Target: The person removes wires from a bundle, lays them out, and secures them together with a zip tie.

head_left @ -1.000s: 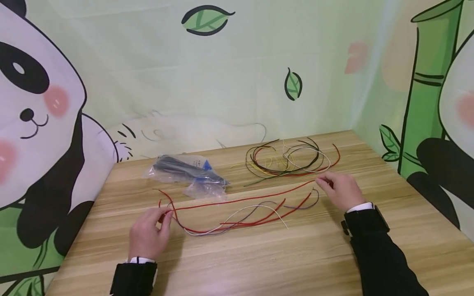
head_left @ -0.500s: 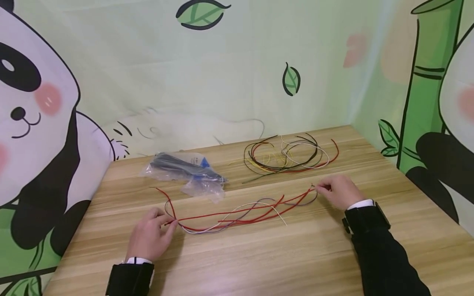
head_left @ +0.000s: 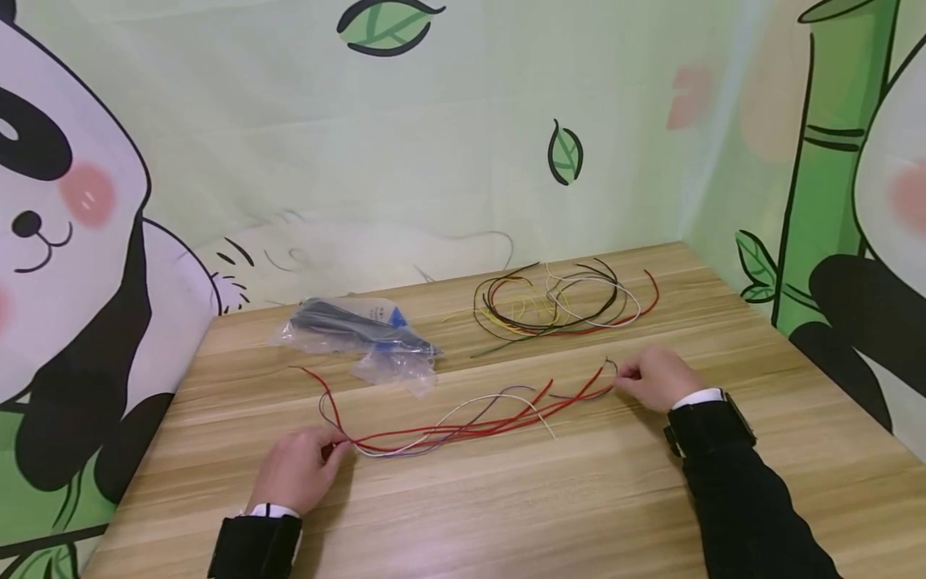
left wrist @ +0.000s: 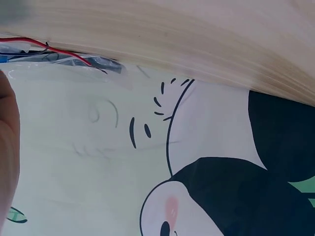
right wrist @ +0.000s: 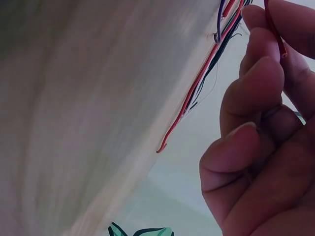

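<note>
A red wire (head_left: 589,396) runs between both hands, low over a loose bundle on the wooden table. My left hand (head_left: 300,470) pinches its left end between thumb and finger. At the other end, my right hand (head_left: 660,378) grips it; in the right wrist view the cut tip of the red wire (right wrist: 275,34) pokes out past the fingers. The bundle holds more red wires, a white wire (head_left: 547,424) and a purple wire (head_left: 517,388), lying lengthwise and crossing one another. Only an edge of the left hand (left wrist: 7,147) shows in the left wrist view.
Farther back lies a coil of black, yellow, white, green and red wires (head_left: 608,311). To its left is a clear plastic bag (head_left: 394,370) with dark strips inside. A cloth backdrop (head_left: 463,161) printed with pandas stands behind the table (head_left: 492,515).
Both hands have lowered the red wire toward the bundle; it now lies among the other wires rather than stretched behind them. The left hand has come slightly nearer the body.
</note>
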`<state>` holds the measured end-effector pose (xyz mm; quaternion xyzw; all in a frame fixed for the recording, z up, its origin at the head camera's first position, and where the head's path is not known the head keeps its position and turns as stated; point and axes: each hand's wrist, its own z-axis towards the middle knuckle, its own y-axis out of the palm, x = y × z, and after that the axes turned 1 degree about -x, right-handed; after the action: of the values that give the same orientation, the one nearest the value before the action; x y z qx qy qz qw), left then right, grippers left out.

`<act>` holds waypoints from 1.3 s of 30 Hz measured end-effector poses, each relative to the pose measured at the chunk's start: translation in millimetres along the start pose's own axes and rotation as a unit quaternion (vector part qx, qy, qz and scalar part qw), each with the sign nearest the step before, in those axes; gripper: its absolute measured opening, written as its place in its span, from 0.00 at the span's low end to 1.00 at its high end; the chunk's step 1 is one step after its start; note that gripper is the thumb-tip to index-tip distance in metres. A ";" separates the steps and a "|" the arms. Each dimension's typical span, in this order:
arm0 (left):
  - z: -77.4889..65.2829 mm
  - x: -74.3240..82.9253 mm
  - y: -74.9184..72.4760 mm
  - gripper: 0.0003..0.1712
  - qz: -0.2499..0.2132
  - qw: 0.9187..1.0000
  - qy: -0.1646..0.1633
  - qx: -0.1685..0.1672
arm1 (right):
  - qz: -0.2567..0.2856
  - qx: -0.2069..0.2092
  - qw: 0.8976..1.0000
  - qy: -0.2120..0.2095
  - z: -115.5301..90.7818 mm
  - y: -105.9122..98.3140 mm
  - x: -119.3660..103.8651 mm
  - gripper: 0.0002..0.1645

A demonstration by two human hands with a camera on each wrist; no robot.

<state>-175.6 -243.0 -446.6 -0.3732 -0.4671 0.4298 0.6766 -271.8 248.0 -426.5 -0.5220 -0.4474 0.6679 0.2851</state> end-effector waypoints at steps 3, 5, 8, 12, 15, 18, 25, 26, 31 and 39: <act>-0.7 -0.5 2.1 0.02 0.002 1.000 0.003 -0.017 | 0.003 -0.006 1.000 0.001 -0.1 0.3 -0.4 0.07; -1.3 -0.8 3.2 0.04 0.004 1.000 0.008 -0.024 | 0.002 -0.009 1.000 0.003 -0.2 0.5 -0.5 0.07; -2.1 -1.3 4.0 0.06 0.003 0.999 0.011 -0.031 | 0.001 -0.013 1.000 0.008 -0.2 0.5 -0.6 0.06; -1.6 -1.1 3.7 0.08 0.005 0.999 0.011 -0.038 | -0.001 -0.018 1.000 0.014 -0.1 0.0 -2.3 0.06; -1.1 -0.5 2.7 0.08 0.008 0.999 0.005 -0.046 | -0.001 -0.019 1.000 0.016 -0.1 -0.4 -3.5 0.05; -1.4 -0.3 1.6 0.09 0.007 0.998 0.000 -0.055 | -0.002 -0.020 1.000 0.019 0.0 -0.7 -3.9 0.04; -0.8 1.4 0.6 0.09 -0.006 0.997 -0.007 -0.072 | -0.008 -0.017 1.000 0.019 0.2 -0.2 -2.9 0.05; -0.6 1.8 0.7 0.08 -0.008 0.997 -0.008 -0.072 | -0.009 -0.016 1.000 0.019 0.1 -0.3 -2.8 0.06; -0.2 3.9 0.4 0.07 -0.017 0.999 -0.013 -0.048 | -0.009 0.004 1.000 0.023 0.4 -1.4 -2.4 0.09; -2.6 5.5 1.8 0.06 -0.019 0.993 0.025 0.115 | -0.004 0.047 0.998 0.049 -0.1 -1.8 -1.0 0.11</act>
<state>-172.5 -237.6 -447.3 -0.2947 -0.4044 0.4583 0.7345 -271.6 247.9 -424.5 -0.5385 -0.4029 0.6607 0.3335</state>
